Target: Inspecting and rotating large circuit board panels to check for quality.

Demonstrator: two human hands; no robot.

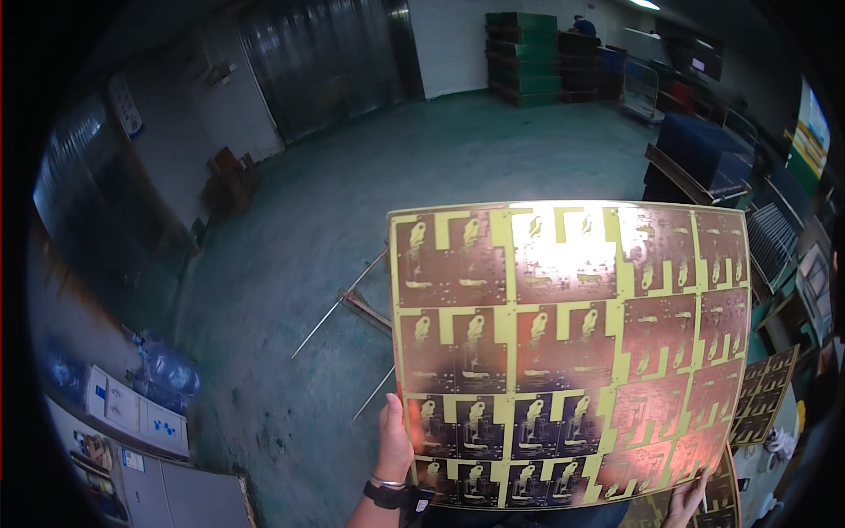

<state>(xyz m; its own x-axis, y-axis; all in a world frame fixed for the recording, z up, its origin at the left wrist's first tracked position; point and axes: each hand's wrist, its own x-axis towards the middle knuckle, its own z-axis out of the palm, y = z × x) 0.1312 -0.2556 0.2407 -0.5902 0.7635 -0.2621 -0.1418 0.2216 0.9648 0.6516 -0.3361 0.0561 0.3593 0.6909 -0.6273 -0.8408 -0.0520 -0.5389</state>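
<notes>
A large copper-coloured circuit board panel [563,348] with yellow-green gaps between its repeated patterns fills the lower right of the head view, tilted up before me. My left hand [396,443] is closed on its lower left edge, thumb up; a dark band and a bracelet circle that wrist. At the lower right edge, my right hand [686,503] grips the same panel, most of its fingers hidden. More panels of this kind show beyond it, one at the right [764,394] and part of another below the right corner.
Thin metal rods [319,327] of a low frame stick out left of the panel. Blue water bottles [167,370] and white cabinets [145,414] line the left. Green crates [524,57] are stacked at the back, near a person [583,26]. A slatted rack [772,245] stands right.
</notes>
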